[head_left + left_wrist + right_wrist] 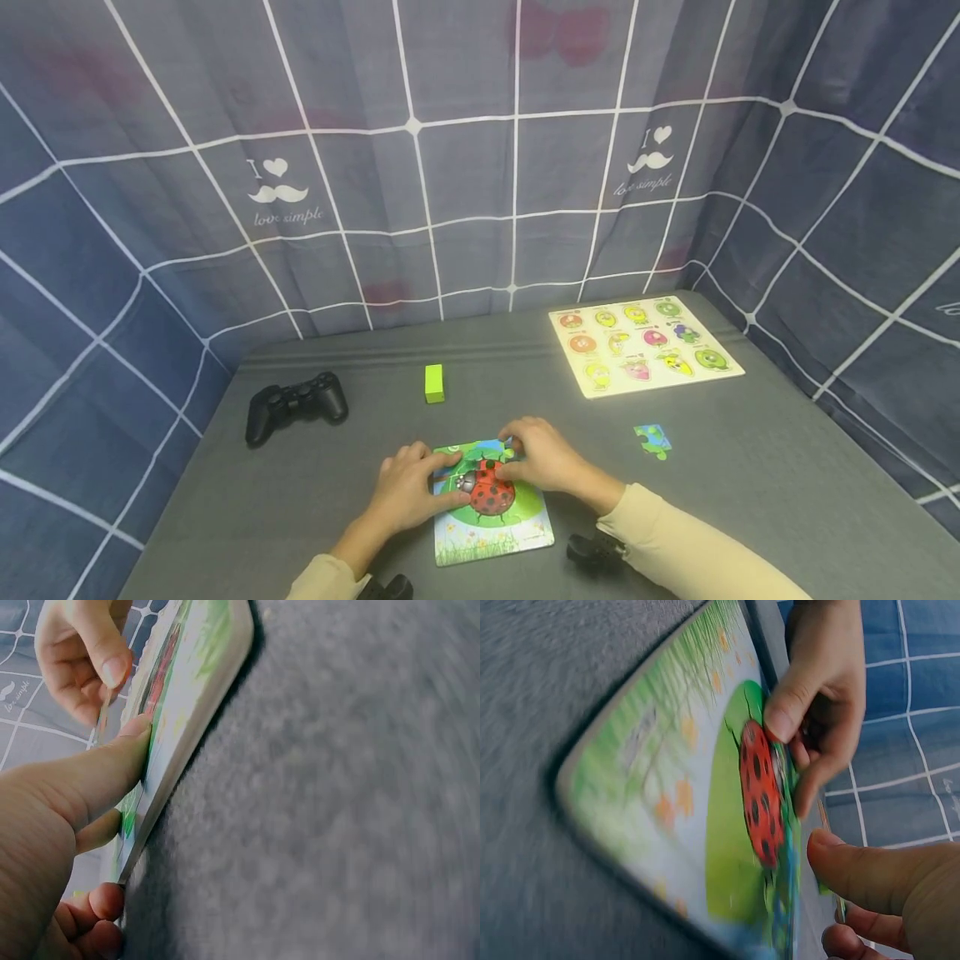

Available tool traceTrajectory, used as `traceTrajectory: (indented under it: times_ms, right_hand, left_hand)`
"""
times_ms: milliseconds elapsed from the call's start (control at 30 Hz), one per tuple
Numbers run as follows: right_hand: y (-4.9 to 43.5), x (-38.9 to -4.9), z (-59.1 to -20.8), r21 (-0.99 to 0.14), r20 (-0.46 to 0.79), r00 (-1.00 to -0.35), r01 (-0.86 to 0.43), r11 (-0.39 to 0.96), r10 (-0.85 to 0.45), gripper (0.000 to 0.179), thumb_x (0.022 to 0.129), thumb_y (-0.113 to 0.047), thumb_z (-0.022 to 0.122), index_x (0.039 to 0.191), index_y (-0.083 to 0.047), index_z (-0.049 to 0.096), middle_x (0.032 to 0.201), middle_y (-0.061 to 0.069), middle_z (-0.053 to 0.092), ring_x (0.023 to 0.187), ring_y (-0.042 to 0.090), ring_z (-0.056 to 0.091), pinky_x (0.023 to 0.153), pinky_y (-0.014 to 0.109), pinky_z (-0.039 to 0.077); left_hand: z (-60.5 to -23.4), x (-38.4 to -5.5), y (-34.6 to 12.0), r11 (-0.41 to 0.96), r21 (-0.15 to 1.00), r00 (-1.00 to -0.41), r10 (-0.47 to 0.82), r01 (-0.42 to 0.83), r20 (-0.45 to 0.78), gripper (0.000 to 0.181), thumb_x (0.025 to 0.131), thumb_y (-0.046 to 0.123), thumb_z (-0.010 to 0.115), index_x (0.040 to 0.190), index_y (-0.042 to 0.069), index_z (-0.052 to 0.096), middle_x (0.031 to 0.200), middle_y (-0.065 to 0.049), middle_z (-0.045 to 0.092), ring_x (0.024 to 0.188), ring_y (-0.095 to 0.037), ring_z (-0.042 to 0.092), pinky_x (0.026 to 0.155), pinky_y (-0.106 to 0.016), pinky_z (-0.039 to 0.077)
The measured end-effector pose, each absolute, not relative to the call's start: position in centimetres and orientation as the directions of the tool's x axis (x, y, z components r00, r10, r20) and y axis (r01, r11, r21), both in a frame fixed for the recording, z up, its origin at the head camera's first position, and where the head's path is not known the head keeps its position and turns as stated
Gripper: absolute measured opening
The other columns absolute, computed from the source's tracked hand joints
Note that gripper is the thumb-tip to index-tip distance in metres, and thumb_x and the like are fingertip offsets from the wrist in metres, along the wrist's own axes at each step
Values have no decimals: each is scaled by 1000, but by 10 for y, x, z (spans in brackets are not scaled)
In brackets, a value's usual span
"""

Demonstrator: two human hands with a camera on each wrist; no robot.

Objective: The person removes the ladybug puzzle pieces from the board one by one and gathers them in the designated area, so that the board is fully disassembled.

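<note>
A ladybug jigsaw puzzle board (491, 546) lies in front of me in the head view. My left hand (405, 486) rests over its left side, thumb and index finger touching the picture near the ladybug's head. Straight against the picture lies that thumb (112, 769) in the left wrist view, with other fingers bent by the board's edge. Above the upper right part, my right hand (551, 457) pinches a thin puzzle piece (103, 718) between thumb and fingers. The piece is seen edge-on in the left wrist view, its picture mostly hidden by the fingers.
A loose blue-and-green puzzle piece (652, 442) lies to the right on the dark table. Behind it is a fruit picture board (573, 373). A lime-green block (434, 383) stands farther back, and a black game controller (296, 406) lies at left. Checked curtains enclose the table.
</note>
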State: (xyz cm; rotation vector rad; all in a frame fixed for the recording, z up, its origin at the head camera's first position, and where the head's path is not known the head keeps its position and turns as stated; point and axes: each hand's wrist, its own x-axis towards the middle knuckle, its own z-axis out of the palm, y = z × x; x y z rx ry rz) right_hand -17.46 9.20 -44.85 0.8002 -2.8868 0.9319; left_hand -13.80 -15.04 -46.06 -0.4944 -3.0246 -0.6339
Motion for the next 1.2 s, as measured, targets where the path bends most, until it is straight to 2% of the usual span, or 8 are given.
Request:
traceTrajectory:
  times_ms: [167, 300, 567, 767, 900, 1067, 1200]
  right_hand:
    - [115, -177, -451, -547, 177, -880, -461, 699, -442, 45, 71, -30, 86, 105, -7, 69, 85, -4, 60, 80, 8, 51, 72, 27, 43]
    - [147, -173, -450, -572, 173, -904, -416, 707, -391, 46, 71, -30, 86, 107, -6, 69, 85, -4, 59, 77, 7, 50, 69, 25, 42]
    - [238, -162, -445, -588, 134, -964, -264, 765, -229, 48, 72, -34, 86, 109, -6, 70, 96, 4, 63, 83, 12, 54, 70, 28, 45]
    - [299, -151, -440, -561, 93, -993, -117, 819, -77, 50, 74, -37, 84, 113, -8, 70, 93, 5, 59, 82, 15, 47, 68, 28, 38]
    - [305, -154, -442, -538, 139, -981, -189, 821, -135, 46, 73, -36, 85, 109, -10, 73, 91, 3, 60, 82, 11, 47, 69, 28, 38]
    - [287, -162, -454, -503, 219, -938, -345, 793, -268, 43, 69, -35, 87, 105, -14, 75, 87, -4, 58, 81, 5, 45, 69, 26, 37]
    - [272, -169, -461, -475, 262, -910, -412, 777, -322, 41, 68, -35, 87, 103, -17, 75, 87, -7, 58, 83, 5, 45, 71, 27, 36]
  left_hand:
    - [-460, -136, -154, 872, 395, -956, 282, 290, 80, 64, 70, 62, 77, 124, 31, 68, 85, 9, 45, 79, -9, 36, 74, -31, 28]
    - [-463, -135, -154, 865, 409, -956, 281, 291, 86, 63, 69, 63, 77, 124, 32, 68, 84, 11, 45, 78, -8, 36, 73, -30, 26]
    - [-467, -134, -156, 859, 417, -954, 288, 298, 88, 63, 70, 63, 77, 125, 32, 68, 84, 12, 43, 78, -7, 34, 73, -29, 25]
    - [-461, -136, -155, 860, 407, -951, 292, 308, 103, 62, 69, 60, 79, 123, 31, 69, 81, 11, 38, 76, -8, 32, 71, -28, 24]
    - [-460, -141, -149, 850, 405, -940, 324, 338, 105, 63, 72, 61, 76, 126, 29, 68, 81, 10, 36, 77, -9, 30, 70, -28, 24]
    - [-464, -143, -145, 839, 421, -936, 343, 344, 81, 64, 74, 62, 74, 128, 29, 66, 83, 10, 37, 77, -10, 31, 70, -29, 23]
    - [-464, -141, -146, 841, 417, -937, 339, 344, 90, 62, 74, 61, 74, 128, 29, 66, 84, 11, 39, 78, -9, 31, 70, -29, 23]
